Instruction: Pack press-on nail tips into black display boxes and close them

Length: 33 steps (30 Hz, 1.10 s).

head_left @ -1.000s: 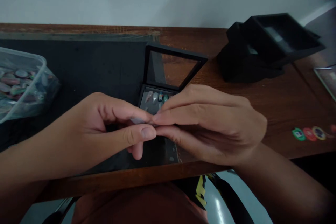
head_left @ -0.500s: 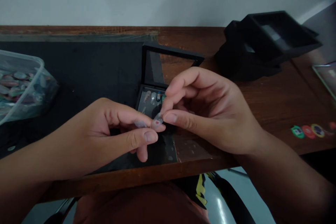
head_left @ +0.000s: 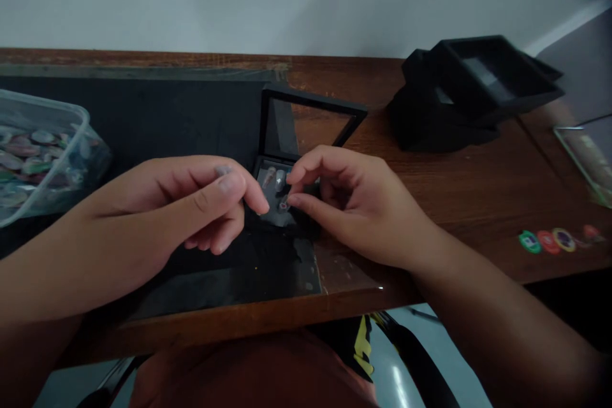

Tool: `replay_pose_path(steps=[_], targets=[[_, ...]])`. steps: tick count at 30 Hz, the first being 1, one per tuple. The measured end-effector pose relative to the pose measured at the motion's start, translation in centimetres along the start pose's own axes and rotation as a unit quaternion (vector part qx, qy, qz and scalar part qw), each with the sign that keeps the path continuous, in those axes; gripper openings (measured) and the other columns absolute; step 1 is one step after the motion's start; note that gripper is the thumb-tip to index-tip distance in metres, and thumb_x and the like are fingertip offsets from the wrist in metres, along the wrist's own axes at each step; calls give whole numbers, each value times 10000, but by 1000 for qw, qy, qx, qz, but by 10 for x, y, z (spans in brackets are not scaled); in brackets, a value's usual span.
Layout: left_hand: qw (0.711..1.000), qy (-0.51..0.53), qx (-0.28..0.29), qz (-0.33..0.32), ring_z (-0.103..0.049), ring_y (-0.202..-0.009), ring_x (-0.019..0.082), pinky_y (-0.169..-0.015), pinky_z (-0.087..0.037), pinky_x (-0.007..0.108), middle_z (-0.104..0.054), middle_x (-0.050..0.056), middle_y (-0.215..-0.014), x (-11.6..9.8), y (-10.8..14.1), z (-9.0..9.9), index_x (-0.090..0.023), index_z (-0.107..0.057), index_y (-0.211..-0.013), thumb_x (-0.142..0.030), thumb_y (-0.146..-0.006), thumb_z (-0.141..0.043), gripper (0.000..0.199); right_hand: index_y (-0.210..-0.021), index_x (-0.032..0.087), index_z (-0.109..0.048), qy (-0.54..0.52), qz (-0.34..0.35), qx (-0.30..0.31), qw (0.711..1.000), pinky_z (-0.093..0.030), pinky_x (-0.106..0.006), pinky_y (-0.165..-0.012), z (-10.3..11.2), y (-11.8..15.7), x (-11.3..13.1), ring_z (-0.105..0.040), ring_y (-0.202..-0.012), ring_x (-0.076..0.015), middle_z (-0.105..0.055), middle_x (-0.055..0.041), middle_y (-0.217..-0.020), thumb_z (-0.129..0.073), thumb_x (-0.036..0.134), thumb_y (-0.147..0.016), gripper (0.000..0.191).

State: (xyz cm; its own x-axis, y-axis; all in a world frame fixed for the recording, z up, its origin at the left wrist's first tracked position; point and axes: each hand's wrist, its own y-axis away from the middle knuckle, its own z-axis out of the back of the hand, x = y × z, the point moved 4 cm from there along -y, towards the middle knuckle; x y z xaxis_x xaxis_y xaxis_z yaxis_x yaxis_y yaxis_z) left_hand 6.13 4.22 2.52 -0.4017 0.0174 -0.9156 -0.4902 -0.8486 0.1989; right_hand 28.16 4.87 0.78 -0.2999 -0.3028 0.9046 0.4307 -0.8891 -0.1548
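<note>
A small press-on nail (head_left: pixel 284 204), clear with a reddish mark, is pinched between thumb and fingertips of my right hand (head_left: pixel 356 204), low over an open black display box (head_left: pixel 262 194). Inside the box, other press-on nails (head_left: pixel 280 180) lie along its upper part; my right fingers hide the rest of that row. To the left, my left hand (head_left: pixel 205 204) is closed, its index finger extending toward the box. A greyish press-on nail (head_left: pixel 222 170) shows between its thumb and fingers, mostly covered.
A clear plastic tub (head_left: pixel 57 166) full of bagged nails stands at the left on a black mat (head_left: pixel 191 115). The box's windowed lid (head_left: pixel 315 102) stands raised behind it. Black boxes (head_left: pixel 444 102) are piled at the back right, with round coloured stickers (head_left: pixel 549 241) nearer the table edge.
My hands have separated. The right has carried the red-marked nail from my left fingertips down over the box; the left has drawn back leftward with the greyish nail.
</note>
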Motion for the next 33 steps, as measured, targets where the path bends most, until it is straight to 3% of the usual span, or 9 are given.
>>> replay_pose_path(steps=[5,10,15,19,24,29,33], targets=[[999,-20,32,13,-540,-505,87,-508,-447,156,-600,-49,-541,-7,4,-5,-303,-771,-880,-555,-1104,-458,460,-1024,202,-723,79,33,-27,996,-322,-221,-431,2,0,3,-416,-479,-37,-760,40,-864,-764,103,-891,170],[997,-29,64,30,-480,-444,83,-450,-387,168,-550,-45,-477,-7,3,-10,-294,-819,-856,-563,-1077,-504,469,-1056,194,-747,44,71,-55,995,-328,-244,-392,8,5,16,-399,-472,-48,-769,26,-876,-811,192,-904,166],[992,-29,114,46,-448,-466,88,-436,-359,181,-503,-44,-497,-4,0,-17,-256,-779,-753,-536,-1016,-604,422,-1088,256,-791,14,144,-18,989,-569,-271,-565,7,10,29,-694,-682,-137,-807,-8,-964,-911,223,-834,282],[989,-48,139,32,-429,-493,87,-440,-329,200,-501,-35,-527,-5,-2,-22,-216,-669,-630,-509,-1014,-610,487,-1159,211,-780,18,230,14,973,-654,-271,-732,1,11,30,-779,-865,-172,-814,-45,-989,-906,239,-860,325],[987,-69,147,11,-450,-506,91,-455,-334,212,-507,-39,-551,-5,0,-26,-218,-657,-647,-488,-1063,-528,512,-1101,243,-789,76,245,-1,967,-642,-253,-712,-3,12,26,-758,-774,-141,-800,-9,-902,-815,255,-953,151],[988,-44,146,11,-544,-582,89,-617,-461,190,-598,-43,-594,-7,2,-28,-205,-637,-624,-468,-1092,-489,557,-1117,179,-786,122,272,-17,954,-621,-241,-703,-2,15,28,-752,-742,-127,-806,-16,-878,-850,284,-928,225],[988,-28,151,15,-500,-559,79,-561,-404,195,-559,-49,-583,-8,0,-28,-205,-652,-633,-455,-1098,-480,555,-1140,218,-779,160,266,-30,950,-614,-235,-692,-2,15,28,-754,-740,-120,-818,-3,-901,-779,261,-985,161]])
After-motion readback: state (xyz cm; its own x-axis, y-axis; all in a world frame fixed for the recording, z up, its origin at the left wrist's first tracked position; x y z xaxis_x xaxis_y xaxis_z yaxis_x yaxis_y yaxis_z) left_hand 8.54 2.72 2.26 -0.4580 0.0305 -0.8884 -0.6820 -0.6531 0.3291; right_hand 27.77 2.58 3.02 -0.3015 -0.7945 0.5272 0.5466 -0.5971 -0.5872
